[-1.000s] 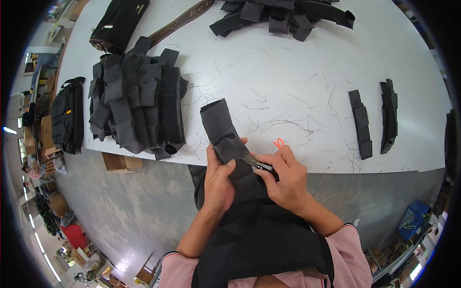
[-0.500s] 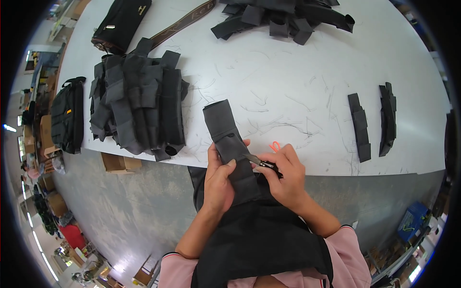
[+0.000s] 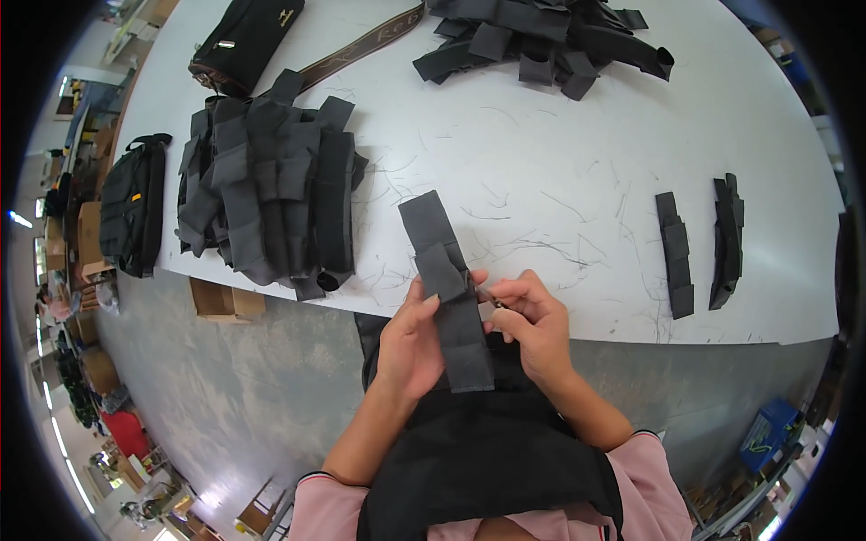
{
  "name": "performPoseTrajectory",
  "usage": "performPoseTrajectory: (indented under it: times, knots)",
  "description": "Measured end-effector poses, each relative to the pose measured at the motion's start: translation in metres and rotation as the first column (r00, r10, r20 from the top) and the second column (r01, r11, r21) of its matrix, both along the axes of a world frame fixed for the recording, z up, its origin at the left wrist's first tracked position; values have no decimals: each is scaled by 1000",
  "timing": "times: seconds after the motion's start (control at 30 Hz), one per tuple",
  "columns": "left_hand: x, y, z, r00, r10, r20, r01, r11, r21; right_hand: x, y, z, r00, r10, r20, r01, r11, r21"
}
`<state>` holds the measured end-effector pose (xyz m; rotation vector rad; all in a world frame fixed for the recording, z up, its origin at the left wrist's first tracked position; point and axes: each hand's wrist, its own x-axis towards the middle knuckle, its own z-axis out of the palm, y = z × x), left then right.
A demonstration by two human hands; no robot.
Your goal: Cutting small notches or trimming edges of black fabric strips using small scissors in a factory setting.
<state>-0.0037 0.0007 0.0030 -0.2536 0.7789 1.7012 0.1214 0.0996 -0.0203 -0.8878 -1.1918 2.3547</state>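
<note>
A long dark-grey fabric strip (image 3: 456,320), with folded pieces sewn across it, is held slantwise over the table's near edge. My left hand (image 3: 410,347) is closed around it, thumb on its face and fingers behind. At the strip's right edge, my right hand (image 3: 535,320) is closed on thread snips (image 3: 490,298). Only part of the blades shows; fingers hide most of the handles.
A large heap of similar strips (image 3: 271,180) lies on the left of the white table (image 3: 541,135), another pile (image 3: 541,41) at the back. Two strip bundles (image 3: 675,257) lie right. A black pouch (image 3: 248,45), a brown strap (image 3: 361,45) and loose threads surround them; a black backpack (image 3: 133,207) stands far left.
The strip has shifted slightly right and turned in my left hand. My right hand has rotated, so the snips now point at the strip's right edge and are more hidden; the orange loop is out of sight.
</note>
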Motion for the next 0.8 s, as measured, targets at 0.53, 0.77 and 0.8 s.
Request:
performPoseTrajectory:
  times: [0.53,0.77,0.8]
  knots:
    - [2,2,3,886,-228,-403,166,969,-184,-19,9,-4,988,93,121,-137,892,432]
    - [4,3,-2,869,-169,-464,104,981,-162,-18,6,-7,999,42,26,-48,933,356]
    - [3,4,-1,862,-187,-472,119,978,-170,-15,6,-10,998,44,40,-56,921,385]
